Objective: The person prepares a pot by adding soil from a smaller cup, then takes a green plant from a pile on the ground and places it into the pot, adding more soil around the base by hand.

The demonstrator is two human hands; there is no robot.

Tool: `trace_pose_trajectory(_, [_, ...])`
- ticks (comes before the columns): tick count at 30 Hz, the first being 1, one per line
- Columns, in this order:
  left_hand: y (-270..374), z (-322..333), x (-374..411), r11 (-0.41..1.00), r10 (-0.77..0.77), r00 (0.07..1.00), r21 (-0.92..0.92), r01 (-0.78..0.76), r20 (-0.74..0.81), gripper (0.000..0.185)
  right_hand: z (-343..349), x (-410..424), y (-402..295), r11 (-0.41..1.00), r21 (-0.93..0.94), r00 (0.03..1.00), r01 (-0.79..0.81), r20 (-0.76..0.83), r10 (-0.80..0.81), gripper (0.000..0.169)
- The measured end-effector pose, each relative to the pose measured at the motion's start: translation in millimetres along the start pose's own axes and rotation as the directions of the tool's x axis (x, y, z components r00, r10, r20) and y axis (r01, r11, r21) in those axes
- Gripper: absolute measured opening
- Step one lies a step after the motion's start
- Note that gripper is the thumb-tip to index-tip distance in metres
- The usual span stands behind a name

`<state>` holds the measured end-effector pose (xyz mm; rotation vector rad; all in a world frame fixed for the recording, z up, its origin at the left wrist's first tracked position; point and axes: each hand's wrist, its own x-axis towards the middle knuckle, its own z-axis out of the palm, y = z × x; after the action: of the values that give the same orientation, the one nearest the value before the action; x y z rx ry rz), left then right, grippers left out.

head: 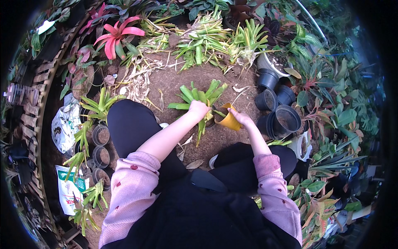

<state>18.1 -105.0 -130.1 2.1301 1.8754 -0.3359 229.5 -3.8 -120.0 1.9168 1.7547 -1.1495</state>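
My left hand (199, 110) is closed around the base of a trimmed green leafy plant (187, 93), whose cut leaves fan out above and below the fist. Just to its right, my right hand (241, 117) grips a yellow container (230, 122) by its rim, tilted with its mouth towards the plant. Below the plant's base, the edge of a dark pot (210, 123) shows partly; the rest of it is hidden by leaves and the container.
Black plastic pots (284, 119) stand at the right beside a white pot (275, 63). Heaped cut plants (202, 40) lie at the far side. Small soil-filled pots (101, 156), trimmed plants and a white-and-green bag (70, 190) line the left. Dry leaves (195, 164) lie on the soil near my legs.
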Motion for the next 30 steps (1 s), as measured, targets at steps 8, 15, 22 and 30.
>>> trace_pose_trajectory(8, [0,1,0,1.0,0.008,1.0,0.022,-0.008,-0.013,0.025,12,1,11,0.996,0.093,0.967,0.005,0.254,-0.029,0.098])
trace_pose_trajectory(15, [2,0,0,0.999,0.018,1.0,0.03,-0.017,-0.014,0.024,19,3,14,0.991,0.124,0.938,-0.044,0.346,-0.002,0.095])
trace_pose_trajectory(22, [2,2,1,0.999,0.026,0.999,0.033,-0.025,-0.03,0.024,18,9,11,1.0,0.017,0.967,-0.024,0.253,0.019,0.099])
trace_pose_trajectory(30, [0,5,0,0.998,0.037,0.997,0.052,-0.034,-0.061,0.024,3,9,8,1.0,-0.031,0.997,-0.001,0.073,0.004,0.101])
